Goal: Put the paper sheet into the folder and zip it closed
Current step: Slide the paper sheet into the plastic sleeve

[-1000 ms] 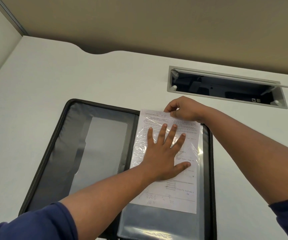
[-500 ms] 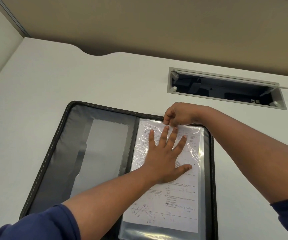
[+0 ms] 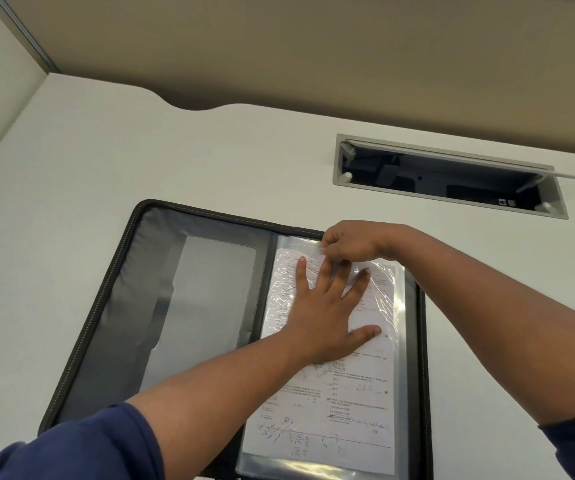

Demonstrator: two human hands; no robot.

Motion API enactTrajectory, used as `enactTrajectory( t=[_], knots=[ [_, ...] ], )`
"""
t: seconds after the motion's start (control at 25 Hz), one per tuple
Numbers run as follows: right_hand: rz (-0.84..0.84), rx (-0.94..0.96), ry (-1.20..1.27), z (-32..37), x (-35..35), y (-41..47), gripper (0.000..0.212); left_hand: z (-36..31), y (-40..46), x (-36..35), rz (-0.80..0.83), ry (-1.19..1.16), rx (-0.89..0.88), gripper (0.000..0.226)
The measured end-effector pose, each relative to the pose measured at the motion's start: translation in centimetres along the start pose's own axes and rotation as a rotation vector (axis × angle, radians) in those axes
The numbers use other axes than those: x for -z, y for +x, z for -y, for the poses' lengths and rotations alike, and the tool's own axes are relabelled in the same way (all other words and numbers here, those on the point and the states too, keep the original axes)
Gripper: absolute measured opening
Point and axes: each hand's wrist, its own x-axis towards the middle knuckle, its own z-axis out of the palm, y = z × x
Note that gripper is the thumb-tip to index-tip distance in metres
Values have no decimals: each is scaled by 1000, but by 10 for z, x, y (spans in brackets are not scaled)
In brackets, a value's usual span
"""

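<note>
A black zip folder [image 3: 123,306] lies open flat on the white desk. Its right half holds a clear plastic sleeve [image 3: 400,341], and the printed paper sheet [image 3: 348,410] with handwriting lies inside it, nearly all the way down. My left hand [image 3: 324,313] presses flat on the sheet with fingers spread. My right hand [image 3: 348,242] pinches the top edge of the sleeve and paper at the folder's far edge. The zipper runs round the folder's rim and is undone.
A recessed cable tray [image 3: 448,176] with its lid raised sits in the white desk [image 3: 140,150] behind the folder, to the right. The desk's far edge has a curved cut-out [image 3: 189,107]. A partition wall rises at the left.
The paper sheet has slid further down into the sleeve, toward me. My right hand followed its top edge down to the sleeve's opening; my left hand stayed pressed flat.
</note>
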Motion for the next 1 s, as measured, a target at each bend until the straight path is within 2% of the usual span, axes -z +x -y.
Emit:
enactTrajectory(
  t=[0.08,0.16,0.24,0.28,0.36,0.48,0.52,0.6,0.68,0.76,1.0],
  knots=[
    [-12,-10,-37,0,-2,-3,13,0,0,1,14,-2,-1,93],
    [-111,-21,-133,-1,-10,-6,23,0,0,3,17,-11,-4,93],
    [-386,7,-255,-8,-31,-11,38,0,1,6,16,-51,-16,88],
    [-555,39,-232,-13,-48,-16,42,1,2,8,16,-101,-21,85],
    [-813,103,6,-22,-83,-31,42,4,2,14,11,-248,-19,80],
    [-979,80,303,-33,-132,-52,43,14,-10,23,-99,-347,-49,61],
    [-991,53,305,-35,-146,-59,45,18,-18,23,-157,-345,-39,54],
    [-909,-34,165,-37,-171,-71,55,26,-40,18,-218,-297,41,51],
    [-783,-104,-36,-39,-196,-84,66,31,-65,9,-153,-182,110,63],
    [-733,-125,-167,-41,-218,-94,73,34,-89,-1,-88,-100,107,73],
    [-718,-153,-267,-49,-258,-114,79,30,-136,-21,-61,-23,81,84]
  ],
)
